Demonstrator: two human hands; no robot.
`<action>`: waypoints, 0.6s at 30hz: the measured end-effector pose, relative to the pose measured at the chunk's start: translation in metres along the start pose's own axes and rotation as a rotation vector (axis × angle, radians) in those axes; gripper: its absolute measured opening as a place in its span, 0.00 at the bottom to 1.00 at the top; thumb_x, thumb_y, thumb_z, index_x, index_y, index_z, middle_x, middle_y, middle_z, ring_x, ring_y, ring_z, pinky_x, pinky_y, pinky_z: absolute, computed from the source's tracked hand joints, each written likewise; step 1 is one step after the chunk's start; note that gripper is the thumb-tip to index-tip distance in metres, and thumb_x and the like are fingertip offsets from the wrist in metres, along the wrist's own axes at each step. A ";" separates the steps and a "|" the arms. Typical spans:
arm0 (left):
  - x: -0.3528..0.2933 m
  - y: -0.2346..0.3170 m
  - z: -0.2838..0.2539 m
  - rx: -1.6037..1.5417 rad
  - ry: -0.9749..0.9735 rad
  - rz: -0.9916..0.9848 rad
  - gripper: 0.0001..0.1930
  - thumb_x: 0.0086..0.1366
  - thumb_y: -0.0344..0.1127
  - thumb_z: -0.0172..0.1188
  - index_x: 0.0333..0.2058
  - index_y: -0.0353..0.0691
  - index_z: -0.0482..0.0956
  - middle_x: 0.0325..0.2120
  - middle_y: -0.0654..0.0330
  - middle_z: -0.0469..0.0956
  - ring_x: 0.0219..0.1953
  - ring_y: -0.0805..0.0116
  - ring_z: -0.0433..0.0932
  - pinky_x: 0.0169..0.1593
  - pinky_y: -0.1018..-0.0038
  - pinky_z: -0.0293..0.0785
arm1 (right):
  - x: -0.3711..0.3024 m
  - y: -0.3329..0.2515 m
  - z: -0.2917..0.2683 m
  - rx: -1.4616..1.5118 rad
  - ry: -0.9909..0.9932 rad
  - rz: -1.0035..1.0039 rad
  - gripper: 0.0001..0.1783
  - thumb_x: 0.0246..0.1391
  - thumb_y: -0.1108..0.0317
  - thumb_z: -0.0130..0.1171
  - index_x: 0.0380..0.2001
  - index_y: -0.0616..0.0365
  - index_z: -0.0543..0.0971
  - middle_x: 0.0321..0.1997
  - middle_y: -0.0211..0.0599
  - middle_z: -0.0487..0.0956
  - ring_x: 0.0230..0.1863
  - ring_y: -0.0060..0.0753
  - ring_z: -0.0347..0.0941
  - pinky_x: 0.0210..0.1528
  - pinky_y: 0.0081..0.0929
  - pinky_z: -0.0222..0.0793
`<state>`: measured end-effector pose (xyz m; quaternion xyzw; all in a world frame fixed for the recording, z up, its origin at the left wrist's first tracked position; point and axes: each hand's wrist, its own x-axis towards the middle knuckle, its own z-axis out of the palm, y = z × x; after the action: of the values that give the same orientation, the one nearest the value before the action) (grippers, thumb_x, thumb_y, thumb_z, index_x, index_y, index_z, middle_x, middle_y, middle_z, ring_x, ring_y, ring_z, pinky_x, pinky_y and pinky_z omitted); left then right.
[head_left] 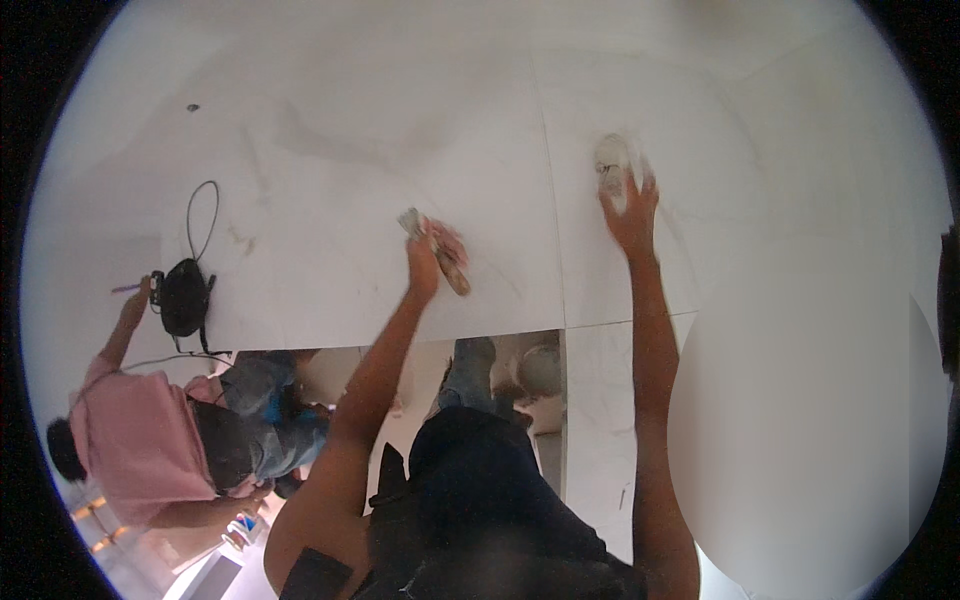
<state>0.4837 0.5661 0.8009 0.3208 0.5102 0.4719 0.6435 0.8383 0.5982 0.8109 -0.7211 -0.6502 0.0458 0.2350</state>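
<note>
My left hand (424, 268) is closed around a paintbrush (456, 280) and a crumpled pink cloth (449, 240). The brush's bristles point up and left, and its brown handle end sticks out below my fingers. Farther up and to the right, my right hand (632, 222) presses a pale, dusty, rounded pad (611, 152) against the white panel surface (490, 150). My thumb and fingers lie around the pad's lower part. Its exact kind is hard to make out.
At the left, a person in a pink shirt (145, 430) reaches toward the surface. A black bag (185, 297) with a looped cord is beside their hand. A thin seam (552, 190) runs between panels. A dark spot (193, 107) marks the upper left.
</note>
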 end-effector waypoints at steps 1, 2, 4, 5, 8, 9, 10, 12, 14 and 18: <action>0.017 0.010 -0.001 0.014 0.126 -0.003 0.27 0.72 0.55 0.39 0.31 0.35 0.72 0.17 0.56 0.75 0.18 0.64 0.76 0.23 0.70 0.75 | 0.030 0.004 0.011 -0.032 -0.024 -0.027 0.34 0.57 0.53 0.58 0.61 0.61 0.65 0.65 0.57 0.63 0.68 0.64 0.51 0.68 0.56 0.44; 0.029 0.015 -0.007 0.043 0.107 0.016 0.27 0.72 0.55 0.39 0.32 0.34 0.72 0.17 0.56 0.75 0.18 0.63 0.76 0.23 0.70 0.75 | 0.053 0.009 0.023 -0.058 -0.046 -0.057 0.33 0.57 0.53 0.57 0.59 0.62 0.67 0.65 0.54 0.64 0.68 0.61 0.53 0.68 0.54 0.46; 0.052 0.019 -0.022 0.102 0.042 0.059 0.27 0.72 0.55 0.39 0.33 0.34 0.73 0.18 0.55 0.76 0.18 0.63 0.77 0.23 0.70 0.76 | 0.079 0.023 0.047 -0.027 -0.017 -0.112 0.29 0.58 0.56 0.56 0.59 0.62 0.68 0.64 0.52 0.65 0.67 0.57 0.55 0.68 0.52 0.47; 0.056 0.016 -0.030 0.072 0.057 0.039 0.27 0.72 0.54 0.39 0.33 0.34 0.72 0.19 0.54 0.76 0.18 0.63 0.77 0.23 0.69 0.76 | 0.078 0.027 0.055 -0.007 -0.006 -0.143 0.28 0.59 0.58 0.55 0.58 0.62 0.68 0.63 0.51 0.66 0.67 0.55 0.56 0.68 0.50 0.47; 0.054 0.011 -0.045 -0.017 0.135 0.012 0.26 0.74 0.53 0.37 0.34 0.33 0.71 0.20 0.50 0.77 0.19 0.61 0.76 0.24 0.69 0.76 | 0.050 -0.028 0.054 0.238 0.014 0.101 0.17 0.60 0.66 0.52 0.50 0.61 0.75 0.57 0.54 0.71 0.62 0.60 0.61 0.66 0.48 0.53; 0.053 0.009 -0.043 -0.027 0.154 0.024 0.27 0.74 0.53 0.37 0.34 0.32 0.71 0.20 0.49 0.77 0.19 0.61 0.76 0.24 0.69 0.76 | 0.012 -0.040 0.057 0.046 -0.268 0.017 0.17 0.59 0.68 0.51 0.50 0.61 0.74 0.59 0.56 0.69 0.61 0.60 0.62 0.64 0.49 0.56; 0.056 0.007 -0.038 -0.044 0.162 0.041 0.27 0.74 0.53 0.36 0.35 0.32 0.71 0.20 0.49 0.77 0.19 0.60 0.76 0.24 0.69 0.76 | -0.039 -0.054 0.073 -0.172 -0.133 -0.295 0.19 0.59 0.69 0.49 0.53 0.62 0.71 0.60 0.57 0.68 0.63 0.58 0.62 0.64 0.50 0.57; 0.061 0.005 -0.041 -0.074 0.141 0.055 0.28 0.74 0.53 0.34 0.35 0.31 0.71 0.21 0.48 0.77 0.19 0.60 0.77 0.24 0.69 0.76 | -0.109 -0.130 0.057 -0.018 -0.439 -0.257 0.23 0.53 0.68 0.50 0.54 0.61 0.70 0.62 0.57 0.67 0.66 0.52 0.60 0.67 0.52 0.52; 0.056 0.003 -0.041 -0.034 0.150 0.072 0.28 0.74 0.53 0.33 0.35 0.31 0.71 0.21 0.48 0.77 0.20 0.60 0.77 0.24 0.69 0.76 | -0.142 -0.130 0.034 0.110 -0.459 -0.324 0.20 0.51 0.69 0.51 0.49 0.59 0.75 0.60 0.57 0.69 0.64 0.52 0.62 0.66 0.51 0.53; 0.054 -0.002 -0.031 0.051 0.117 0.080 0.28 0.74 0.53 0.33 0.36 0.31 0.71 0.22 0.49 0.78 0.20 0.61 0.77 0.25 0.69 0.76 | -0.330 0.164 -0.012 -0.539 0.004 0.404 0.20 0.59 0.68 0.47 0.53 0.64 0.70 0.58 0.50 0.71 0.61 0.46 0.63 0.66 0.44 0.52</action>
<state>0.4565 0.6136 0.7718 0.3293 0.5454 0.5022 0.5848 0.9434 0.2711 0.6769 -0.8716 -0.4824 -0.0833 0.0232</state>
